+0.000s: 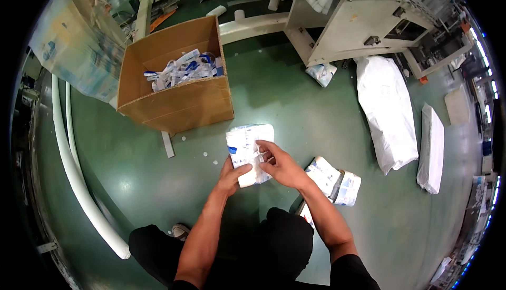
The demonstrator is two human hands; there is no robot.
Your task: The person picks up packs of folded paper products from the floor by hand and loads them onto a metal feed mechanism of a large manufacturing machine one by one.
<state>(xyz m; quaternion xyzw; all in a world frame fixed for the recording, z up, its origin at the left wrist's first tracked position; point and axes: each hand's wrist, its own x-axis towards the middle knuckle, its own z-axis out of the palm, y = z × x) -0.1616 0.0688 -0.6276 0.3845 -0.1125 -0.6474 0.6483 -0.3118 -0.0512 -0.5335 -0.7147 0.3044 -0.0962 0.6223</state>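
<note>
Gripping the white plastic-wrapped pack (pixel 243 145) by its lower left edge, my left hand (pixel 230 178) has its thumb pressed across the front and its fingers tucked behind, out of my sight. On the far side, my right hand (pixel 282 164) bends its fingers over the pack's front, tips close to the thumb at a pale strip; from my feed I cannot tell whether they pinch it. The pack is between the two hands, tilted up above the green floor (pixel 295 105), ahead of the dark-trousered knees (pixel 284 232). Just beyond it, to the left, I have an open cardboard carton (pixel 182 103) part filled with a jumble of white and blue wrappers (pixel 184 71). Beside my right forearm (pixel 329 216), wrapped bundles (pixel 322 174) lie on the floor, a dark band across them. Further right I see a large white bag (pixel 385 113) and, near it, a slim white parcel (pixel 431 150). A long white tube (pixel 81 177) curves down my left side; a pale machine panel (pixel 358 32) stands at the upper right.
</note>
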